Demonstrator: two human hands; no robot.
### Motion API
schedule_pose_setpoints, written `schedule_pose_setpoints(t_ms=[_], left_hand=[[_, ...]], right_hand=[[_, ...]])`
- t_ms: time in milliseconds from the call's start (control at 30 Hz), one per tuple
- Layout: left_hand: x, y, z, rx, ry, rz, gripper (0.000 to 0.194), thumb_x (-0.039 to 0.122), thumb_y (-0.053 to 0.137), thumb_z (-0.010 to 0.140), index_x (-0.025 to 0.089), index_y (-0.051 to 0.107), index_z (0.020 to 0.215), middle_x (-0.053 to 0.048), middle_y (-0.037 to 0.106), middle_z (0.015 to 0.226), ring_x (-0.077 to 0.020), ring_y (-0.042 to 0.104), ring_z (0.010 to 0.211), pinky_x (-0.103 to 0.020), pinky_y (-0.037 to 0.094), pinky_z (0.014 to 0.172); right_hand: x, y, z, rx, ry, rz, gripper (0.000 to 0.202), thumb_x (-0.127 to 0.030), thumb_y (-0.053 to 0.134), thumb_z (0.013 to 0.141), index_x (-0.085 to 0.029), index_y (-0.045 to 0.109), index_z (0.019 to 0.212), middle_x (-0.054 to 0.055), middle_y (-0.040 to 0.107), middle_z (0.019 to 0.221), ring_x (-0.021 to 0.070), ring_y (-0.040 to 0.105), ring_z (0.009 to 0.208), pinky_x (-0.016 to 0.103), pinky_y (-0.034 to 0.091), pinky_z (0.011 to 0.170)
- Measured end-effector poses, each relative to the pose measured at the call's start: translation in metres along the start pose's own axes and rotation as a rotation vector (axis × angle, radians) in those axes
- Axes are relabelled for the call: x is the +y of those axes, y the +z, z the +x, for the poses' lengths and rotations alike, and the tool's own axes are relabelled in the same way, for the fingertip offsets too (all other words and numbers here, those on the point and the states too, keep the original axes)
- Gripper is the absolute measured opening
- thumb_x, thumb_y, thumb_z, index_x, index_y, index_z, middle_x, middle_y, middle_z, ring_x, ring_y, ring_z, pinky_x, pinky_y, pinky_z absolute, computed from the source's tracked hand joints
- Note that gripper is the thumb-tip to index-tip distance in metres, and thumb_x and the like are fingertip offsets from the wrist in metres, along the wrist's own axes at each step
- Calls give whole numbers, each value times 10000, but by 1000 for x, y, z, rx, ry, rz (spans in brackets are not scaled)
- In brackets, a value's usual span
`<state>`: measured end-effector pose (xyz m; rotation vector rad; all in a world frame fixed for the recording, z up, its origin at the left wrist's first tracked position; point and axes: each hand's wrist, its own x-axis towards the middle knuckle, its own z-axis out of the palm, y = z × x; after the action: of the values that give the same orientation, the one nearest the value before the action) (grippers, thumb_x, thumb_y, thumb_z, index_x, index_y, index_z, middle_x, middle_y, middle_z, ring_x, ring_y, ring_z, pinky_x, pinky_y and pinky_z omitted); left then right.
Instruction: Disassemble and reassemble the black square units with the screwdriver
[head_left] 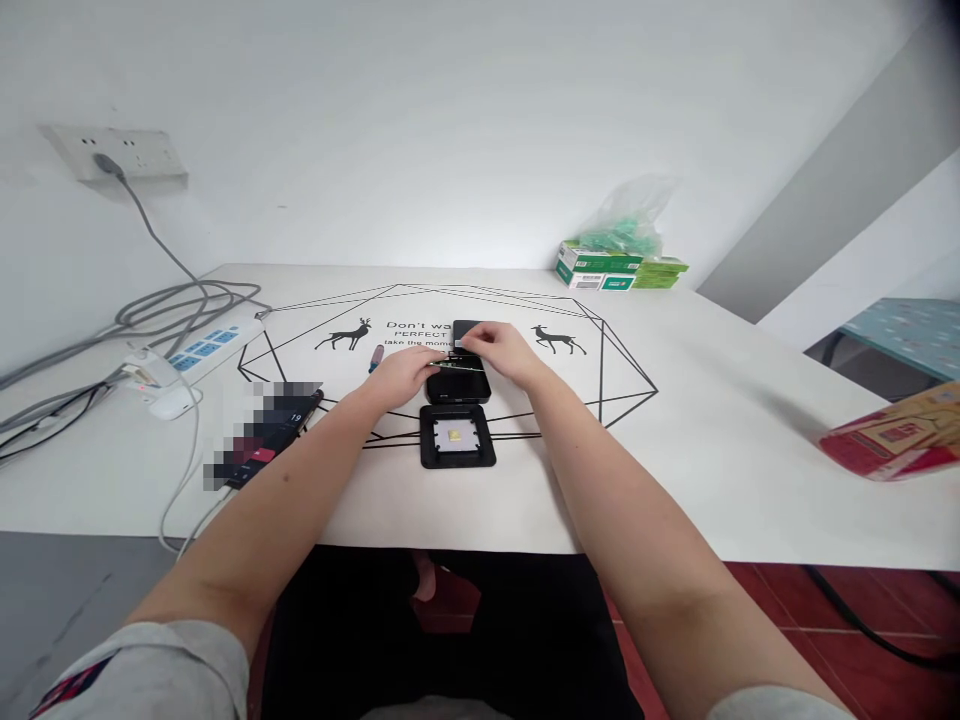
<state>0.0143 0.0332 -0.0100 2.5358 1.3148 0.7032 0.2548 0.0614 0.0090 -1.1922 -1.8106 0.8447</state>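
Observation:
My left hand (405,377) is closed on the left end of a thin green circuit board (466,367), which is tilted above an open black case (459,388). At the board's far side my right hand (504,350) pinches its fingertips together by a small pale piece; what exactly they hold is too small to make out. Behind the fingers lies a flat black part (463,328), partly covered by the right hand. Nearer to me, a black square frame (426,440) has a white plate (466,428) with a gold-coloured square at its centre.
A screwdriver handle (376,357) shows beside my left hand. On the left are a phone (300,412), partly blurred, a power strip (214,348) and coiled cables (187,290). Green-and-white boxes (604,265) stand at the back; a red-and-yellow package (892,435) lies right.

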Motion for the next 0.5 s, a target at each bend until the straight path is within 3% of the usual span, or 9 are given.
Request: schedule_pose_setpoints(t_ms=[67,133,233,367,500], left_hand=[[-2,3,0,36,23,-19,409,240,465,1075,217,767,1349,-67,764,1435,-272,690,1362,-453,504,1234],[-4,6,-1,69,40,-36,426,215,453,1067,217,777,1344,-66,763,1443,-265,695,1362,-456,512,1235],[-5,8,-2,126,57,-66,435,218,448,1077,215,774,1365,-71,755,1462,-263,693,1375,-465,516,1242],[-5,9,-3,154,70,-90,442,196,447,1077,223,765,1383,-62,756,1464,-256,692,1380,-473,511,1253],[-2,8,-2,169,75,-101,420,215,461,1093,229,767,1380,-62,763,1448,-259,694,1370,-471,524,1241]], right_hand=[[11,-7,-2,169,70,-177,319,-489,596,930,-199,726,911,34,753,898,183,647,829,325,510,810],[21,-11,-4,200,136,-335,279,-427,552,959,-198,711,934,47,765,939,190,663,853,318,513,810],[31,-16,-5,182,172,-429,194,-321,575,947,-193,718,975,68,784,1004,207,689,917,319,518,846],[41,-30,-7,139,222,-606,223,-241,552,979,-160,742,1062,139,784,1119,274,708,1063,378,522,943],[50,-51,-14,57,211,-800,307,-315,563,1037,-129,750,1194,236,696,1361,391,610,1359,509,438,1159]])
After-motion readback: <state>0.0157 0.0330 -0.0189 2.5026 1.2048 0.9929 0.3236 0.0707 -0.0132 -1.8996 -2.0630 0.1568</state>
